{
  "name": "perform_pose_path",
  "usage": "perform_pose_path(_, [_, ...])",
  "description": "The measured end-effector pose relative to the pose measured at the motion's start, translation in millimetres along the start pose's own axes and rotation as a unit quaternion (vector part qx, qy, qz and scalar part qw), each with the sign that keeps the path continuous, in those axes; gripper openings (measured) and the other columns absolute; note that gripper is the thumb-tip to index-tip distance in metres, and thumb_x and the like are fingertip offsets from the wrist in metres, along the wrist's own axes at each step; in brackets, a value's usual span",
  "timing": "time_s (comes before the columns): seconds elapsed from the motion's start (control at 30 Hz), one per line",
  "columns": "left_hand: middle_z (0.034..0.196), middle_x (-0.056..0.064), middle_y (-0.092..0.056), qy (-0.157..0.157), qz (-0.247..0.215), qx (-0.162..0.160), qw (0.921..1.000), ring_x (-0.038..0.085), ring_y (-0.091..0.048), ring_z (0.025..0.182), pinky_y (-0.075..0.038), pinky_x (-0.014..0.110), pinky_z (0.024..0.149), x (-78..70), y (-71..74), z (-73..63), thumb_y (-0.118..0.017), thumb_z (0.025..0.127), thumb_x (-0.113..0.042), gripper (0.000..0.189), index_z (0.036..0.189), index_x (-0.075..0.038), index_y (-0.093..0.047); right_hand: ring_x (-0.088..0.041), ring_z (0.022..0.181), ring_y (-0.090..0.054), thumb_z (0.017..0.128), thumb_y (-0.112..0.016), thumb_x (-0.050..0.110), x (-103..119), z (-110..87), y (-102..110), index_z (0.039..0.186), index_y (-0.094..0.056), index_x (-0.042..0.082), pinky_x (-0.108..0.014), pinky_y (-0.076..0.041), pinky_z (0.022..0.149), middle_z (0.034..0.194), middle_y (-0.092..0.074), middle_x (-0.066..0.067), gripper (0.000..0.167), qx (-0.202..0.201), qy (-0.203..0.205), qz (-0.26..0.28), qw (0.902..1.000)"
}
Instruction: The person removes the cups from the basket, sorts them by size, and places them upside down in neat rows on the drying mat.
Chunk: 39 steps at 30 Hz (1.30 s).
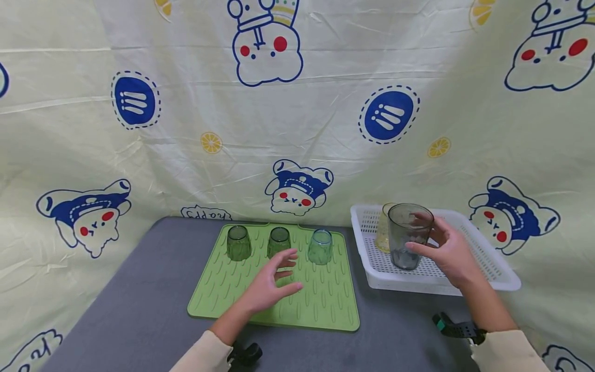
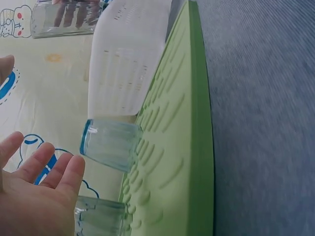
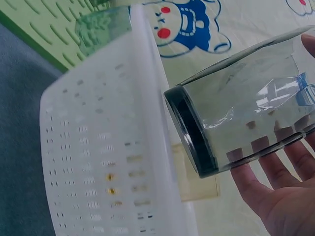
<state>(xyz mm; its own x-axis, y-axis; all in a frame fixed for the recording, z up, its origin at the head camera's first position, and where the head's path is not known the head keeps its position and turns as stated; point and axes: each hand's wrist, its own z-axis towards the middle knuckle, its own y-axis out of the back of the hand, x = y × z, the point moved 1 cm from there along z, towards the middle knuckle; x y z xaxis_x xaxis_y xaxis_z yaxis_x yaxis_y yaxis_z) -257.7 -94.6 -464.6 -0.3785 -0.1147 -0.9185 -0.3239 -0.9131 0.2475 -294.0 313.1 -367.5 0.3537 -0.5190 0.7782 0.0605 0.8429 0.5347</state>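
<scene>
My right hand [image 1: 448,253] grips a large grey-tinted glass [image 1: 407,232] above the white basket; the right wrist view shows the glass [image 3: 241,108] with its thick base and several fingers [image 3: 278,172] round its side. Over the green drying mat [image 1: 279,299], my left hand [image 1: 271,284] is held with fingers spread and nothing in it. On the mat's back part stand a dark green glass [image 1: 239,244], a second dark green glass [image 1: 279,242], partly behind the left fingers, and a light blue-green glass [image 1: 320,248].
A white perforated basket [image 1: 506,281] stands right of the mat, with a yellowish glass [image 1: 382,235] in it, partly behind the grey glass. The table [image 1: 139,305] has a dark grey cover. A printed curtain [image 1: 186,170] hangs behind it.
</scene>
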Motion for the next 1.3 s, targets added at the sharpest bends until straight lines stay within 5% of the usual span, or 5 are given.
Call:
perform_pose_path(0.33, [0.153, 0.014, -0.047, -0.003, -0.027, 0.014, 0.9996, 0.037, -0.049, 0.139, -0.045, 0.046, 0.115, -10.7, -13.0, 8.7, -0.074, 0.095, -0.016, 0.071, 0.156, -0.016, -0.037, -0.005, 0.099, -0.067, 0.088, -0.082, 0.012, 20.0, -7.1, -18.2, 0.144, -0.051, 0.008, -0.013, -0.055, 0.086, 0.126, -0.062, 0.013, 0.064, 0.007, 0.037, 0.027, 0.9989])
perform_pose_path(0.57, [0.153, 0.014, -0.048, 0.011, -0.055, 0.013, 0.9983, 0.035, -0.051, 0.138, -0.046, 0.042, 0.115, -19.3, -21.0, 12.9, -0.075, 0.093, -0.014, 0.074, 0.157, -0.017, -0.037, 0.004, 0.108, -0.061, 0.082, -0.088, 0.018, 32.2, -12.5, -31.8, 0.14, -0.058, 0.013, -0.007, -0.049, 0.09, 0.123, -0.065, 0.017, 0.065, 0.007, 0.055, -0.027, 0.9981])
perform_pose_path(0.87, [0.152, 0.012, -0.048, 0.014, -0.079, 0.014, 0.9967, 0.033, -0.053, 0.137, -0.046, 0.044, 0.115, -28.2, -28.6, 15.8, -0.078, 0.092, -0.015, 0.076, 0.156, -0.018, -0.038, 0.008, 0.11, -0.056, 0.077, -0.092, 0.023, 50.6, -17.9, -46.6, 0.144, -0.057, 0.009, -0.005, -0.045, 0.095, 0.137, -0.063, -0.01, 0.076, 0.038, 0.062, -0.054, 0.9959])
perform_pose_path(1.3, [0.154, 0.012, -0.046, 0.012, -0.091, 0.026, 0.9955, 0.031, -0.053, 0.138, -0.048, 0.033, 0.113, -44.8, -36.3, 17.9, -0.079, 0.09, -0.015, 0.081, 0.158, -0.014, -0.035, -0.015, 0.11, -0.068, 0.069, -0.097, 0.035, 66.3, -19.7, -69.2, 0.135, -0.066, 0.02, -0.038, -0.059, 0.092, 0.13, -0.071, 0.001, 0.074, 0.083, 0.134, -0.098, 0.9827])
